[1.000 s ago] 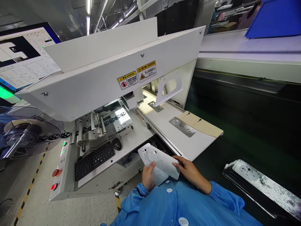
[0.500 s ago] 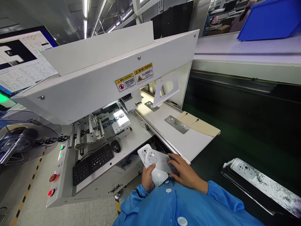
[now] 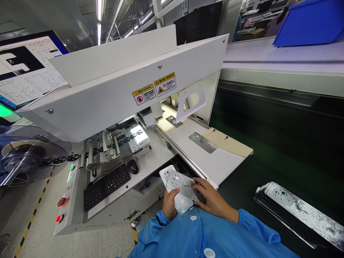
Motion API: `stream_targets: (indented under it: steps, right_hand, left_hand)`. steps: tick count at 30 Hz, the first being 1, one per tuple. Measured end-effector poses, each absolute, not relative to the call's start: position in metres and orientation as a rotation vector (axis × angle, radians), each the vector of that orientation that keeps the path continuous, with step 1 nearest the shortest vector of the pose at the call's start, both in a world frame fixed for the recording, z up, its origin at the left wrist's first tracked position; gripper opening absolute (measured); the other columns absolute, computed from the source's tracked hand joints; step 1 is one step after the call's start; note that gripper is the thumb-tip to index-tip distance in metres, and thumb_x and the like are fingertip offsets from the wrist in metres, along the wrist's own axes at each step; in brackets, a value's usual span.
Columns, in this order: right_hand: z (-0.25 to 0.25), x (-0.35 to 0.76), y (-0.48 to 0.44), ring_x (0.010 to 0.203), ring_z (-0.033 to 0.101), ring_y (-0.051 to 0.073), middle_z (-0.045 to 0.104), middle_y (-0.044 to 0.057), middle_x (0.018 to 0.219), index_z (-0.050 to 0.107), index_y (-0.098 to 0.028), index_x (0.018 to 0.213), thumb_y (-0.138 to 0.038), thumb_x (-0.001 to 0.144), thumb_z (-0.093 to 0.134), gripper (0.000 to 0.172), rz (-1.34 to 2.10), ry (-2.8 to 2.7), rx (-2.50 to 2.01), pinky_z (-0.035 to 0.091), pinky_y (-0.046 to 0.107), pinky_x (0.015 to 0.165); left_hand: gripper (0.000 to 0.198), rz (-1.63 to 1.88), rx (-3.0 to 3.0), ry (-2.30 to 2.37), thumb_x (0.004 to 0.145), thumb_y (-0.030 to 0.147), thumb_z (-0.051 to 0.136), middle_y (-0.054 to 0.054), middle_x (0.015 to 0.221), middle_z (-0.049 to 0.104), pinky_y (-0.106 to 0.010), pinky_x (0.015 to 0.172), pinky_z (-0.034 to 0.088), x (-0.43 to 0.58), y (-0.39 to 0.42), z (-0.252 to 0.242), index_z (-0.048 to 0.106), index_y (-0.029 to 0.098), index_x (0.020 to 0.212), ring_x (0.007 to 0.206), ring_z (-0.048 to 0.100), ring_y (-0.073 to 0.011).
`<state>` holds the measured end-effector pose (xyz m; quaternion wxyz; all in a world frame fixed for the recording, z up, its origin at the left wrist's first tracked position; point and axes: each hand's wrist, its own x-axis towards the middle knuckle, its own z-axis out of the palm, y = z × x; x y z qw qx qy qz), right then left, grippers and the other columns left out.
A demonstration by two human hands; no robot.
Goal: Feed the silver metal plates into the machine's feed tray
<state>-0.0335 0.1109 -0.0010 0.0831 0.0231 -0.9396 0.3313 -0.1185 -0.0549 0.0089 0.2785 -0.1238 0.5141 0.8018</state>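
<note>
Two thin phone back panels overlap crosswise in front of my blue coat. My left hand (image 3: 170,205) grips them at their lower left, its thumb pressed on top. The upper panel (image 3: 185,186) is silvery with a speckled pattern and several camera holes. Beneath it lies a whiter panel (image 3: 184,203) with a faint round mark near its lower end. My right hand (image 3: 211,199) holds the right end of the speckled panel between thumb and fingers. Another speckled panel (image 3: 202,142) lies on the white machine bed (image 3: 200,163), and one more panel (image 3: 174,121) lies further in, near the light.
A white machine with warning labels (image 3: 154,87) spans the front. Its shelf carries a keyboard (image 3: 107,187) and mouse (image 3: 132,166). A stack of panels (image 3: 298,208) rests on the dark belt (image 3: 249,172) at right. Red buttons (image 3: 59,218) sit at left; a blue bin (image 3: 309,23) stands at back right.
The upper panel has tilted slightly, so its speckled surface now catches more light. Both hands keep their hold, and the view has shifted very little.
</note>
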Motion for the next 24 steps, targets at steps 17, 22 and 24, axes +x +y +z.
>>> stream_targets:
  steps: [17,22,24]
  right_hand:
    - [-0.0065,-0.0329,0.1116,0.124,0.043,0.032,0.047,0.014,0.133,0.057,-0.023,0.11,-0.041,0.076,0.063,0.038,1.014,-2.814,0.066,0.042,0.05,0.097]
    - [-0.0088,-0.0329,0.1114,0.124,0.043,0.032,0.048,0.014,0.132,0.057,-0.023,0.109,-0.042,0.076,0.062,0.039,1.002,-2.817,0.07,0.041,0.05,0.097]
    - [-0.0097,-0.0328,0.1116,0.123,0.043,0.032,0.048,0.013,0.132,0.056,-0.024,0.11,-0.043,0.076,0.062,0.039,1.004,-2.808,0.071,0.041,0.05,0.097]
  left_hand:
    - [0.065,2.152,-0.345,1.424,0.044,0.037,0.082,-0.011,0.079,0.073,-0.042,0.082,0.047,-0.1175,-0.056,0.0117,0.068,0.014,0.103,0.09,0.064,-0.0348]
    - [0.06,2.168,-0.325,1.391,0.045,0.035,0.081,-0.01,0.078,0.072,-0.043,0.081,0.047,-0.1171,-0.0562,0.0118,0.068,0.014,0.101,0.087,0.065,-0.0345]
    - [0.058,2.162,-0.335,1.403,0.046,0.035,0.08,-0.01,0.078,0.072,-0.043,0.081,0.047,-0.1166,-0.0565,0.0115,0.069,0.014,0.099,0.087,0.065,-0.0346]
